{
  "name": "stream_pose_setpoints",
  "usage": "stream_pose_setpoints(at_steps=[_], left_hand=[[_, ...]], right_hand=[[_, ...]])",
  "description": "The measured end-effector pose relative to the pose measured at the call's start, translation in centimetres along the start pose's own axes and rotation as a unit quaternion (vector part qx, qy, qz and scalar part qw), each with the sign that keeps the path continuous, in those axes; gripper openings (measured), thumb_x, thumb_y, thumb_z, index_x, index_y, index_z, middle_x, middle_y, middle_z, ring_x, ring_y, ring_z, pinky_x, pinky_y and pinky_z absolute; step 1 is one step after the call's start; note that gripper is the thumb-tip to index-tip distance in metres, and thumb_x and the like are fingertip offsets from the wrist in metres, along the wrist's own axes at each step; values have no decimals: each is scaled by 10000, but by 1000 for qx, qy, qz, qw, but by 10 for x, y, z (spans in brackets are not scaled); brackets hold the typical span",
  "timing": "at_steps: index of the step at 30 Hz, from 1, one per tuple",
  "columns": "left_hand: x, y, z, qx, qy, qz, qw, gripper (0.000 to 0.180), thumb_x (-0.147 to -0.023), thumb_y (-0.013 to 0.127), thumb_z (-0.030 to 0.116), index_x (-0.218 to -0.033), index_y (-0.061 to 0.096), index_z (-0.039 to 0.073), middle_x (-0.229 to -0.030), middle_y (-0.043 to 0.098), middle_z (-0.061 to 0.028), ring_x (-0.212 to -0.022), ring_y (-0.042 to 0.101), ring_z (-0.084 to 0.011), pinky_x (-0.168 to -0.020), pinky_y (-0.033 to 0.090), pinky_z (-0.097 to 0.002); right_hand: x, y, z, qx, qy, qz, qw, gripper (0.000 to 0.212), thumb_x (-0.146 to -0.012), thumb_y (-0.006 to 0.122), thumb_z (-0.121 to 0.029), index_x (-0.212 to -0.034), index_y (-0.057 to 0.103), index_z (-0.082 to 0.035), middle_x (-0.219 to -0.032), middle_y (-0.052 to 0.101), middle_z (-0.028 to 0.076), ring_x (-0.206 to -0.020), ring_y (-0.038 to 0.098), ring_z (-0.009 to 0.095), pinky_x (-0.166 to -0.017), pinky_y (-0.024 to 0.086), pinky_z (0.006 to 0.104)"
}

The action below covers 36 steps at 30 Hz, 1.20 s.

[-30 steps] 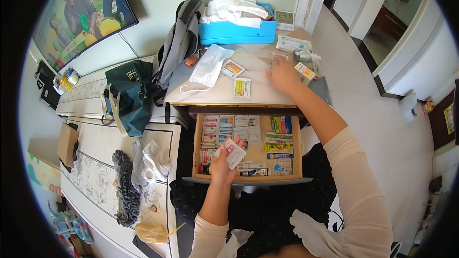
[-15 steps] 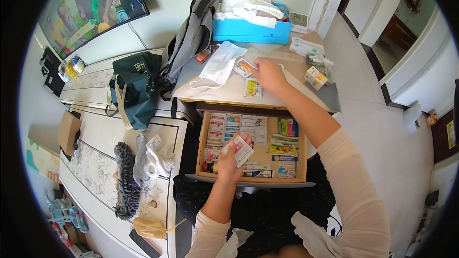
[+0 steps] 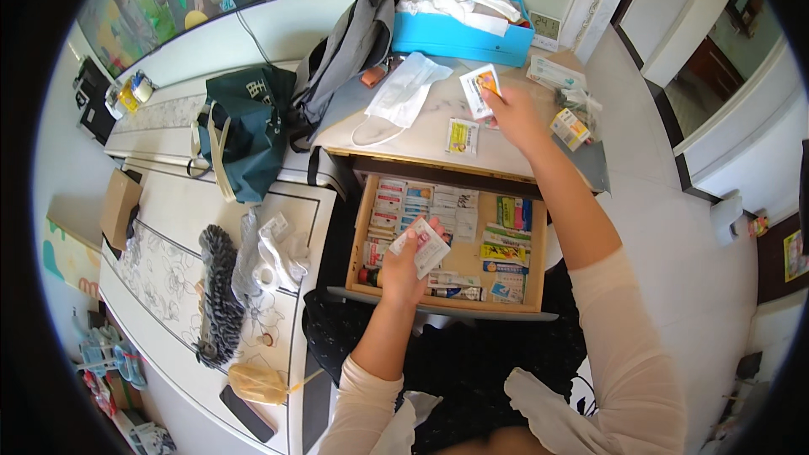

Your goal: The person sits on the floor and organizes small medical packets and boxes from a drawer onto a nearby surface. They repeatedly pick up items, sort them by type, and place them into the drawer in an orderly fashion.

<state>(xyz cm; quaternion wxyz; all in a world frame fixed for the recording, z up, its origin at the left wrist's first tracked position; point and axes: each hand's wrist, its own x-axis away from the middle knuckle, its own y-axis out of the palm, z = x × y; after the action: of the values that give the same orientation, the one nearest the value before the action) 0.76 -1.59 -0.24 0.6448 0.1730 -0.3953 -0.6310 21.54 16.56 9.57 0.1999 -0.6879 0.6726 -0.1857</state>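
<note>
My left hand (image 3: 406, 270) is closed on a white packet with red print (image 3: 420, 248), above the front left of a pulled-out wooden drawer (image 3: 539, 274). My right hand (image 3: 516, 118) pinches a white and orange sachet (image 3: 478, 91), raised over the cabinet top. Just below it a yellow and white sachet (image 3: 461, 136) lies on the cabinet top. Inside the drawer, rows of small packets (image 3: 415, 202) fill the left side, and several coloured boxes (image 3: 506, 244) are stacked at the right. A few tubes (image 3: 459, 293) lie along its front.
On the cabinet top are a white face mask (image 3: 409, 93), a grey backpack (image 3: 354, 42), a blue box of white cloths (image 3: 459, 38) and a small yellow-white box (image 3: 570, 128). A dark green bag (image 3: 253, 135) and a grey fluffy duster (image 3: 221, 295) lie on the left cabinet.
My right hand has lifted the white and orange sachet off the cabinet top. My left hand keeps its packet over the drawer. The whole view has shifted slightly.
</note>
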Motion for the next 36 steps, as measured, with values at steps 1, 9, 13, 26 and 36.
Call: stream_pose_setpoints(at_steps=[1,9,13,26,36], left_hand=[[0,-2,-1,1,4,3,1000,433,-973,387,199,-1319,337,-56,-1215,529,-192,-1079,556,-268,-938,458,-397],[1,10,-3,50,-9,-91,994,591,-966,154,462,-1382,261,57,-1298,469,-166,-1216,447,-293,-1022,356,-396],[6,14,5,26,-2,-86,996,646,-943,98,517,-1392,246,77,-1297,470,-164,-1215,449,-289,-1021,359,-386],[9,9,8,45,-71,-106,991,776,-858,26,661,-1415,239,164,-1318,458,-167,-1240,417,-327,-1022,347,-423],[10,6,8,-52,-61,-138,987,500,-953,335,371,-1351,331,69,-1292,473,-193,-1188,472,-319,-965,418,-435]], right_hand=[[24,5,-1,-204,10,-42,978,330,-937,476,-260,-1064,568,31,-1007,629,153,-897,610,180,-695,479,285],[164,64,23,-534,70,-16,843,233,-930,503,-145,-1085,562,19,-1039,606,104,-954,561,154,-839,454,304],[186,79,17,-502,119,39,856,177,-907,540,-102,-1039,590,5,-1027,610,89,-922,572,133,-789,475,267],[213,103,32,-370,161,34,914,235,-831,637,-75,-1030,552,16,-884,650,78,-762,617,103,-555,465,209],[213,115,32,-358,198,-43,912,193,-840,647,-142,-935,585,14,-775,655,84,-634,616,95,-492,431,188]])
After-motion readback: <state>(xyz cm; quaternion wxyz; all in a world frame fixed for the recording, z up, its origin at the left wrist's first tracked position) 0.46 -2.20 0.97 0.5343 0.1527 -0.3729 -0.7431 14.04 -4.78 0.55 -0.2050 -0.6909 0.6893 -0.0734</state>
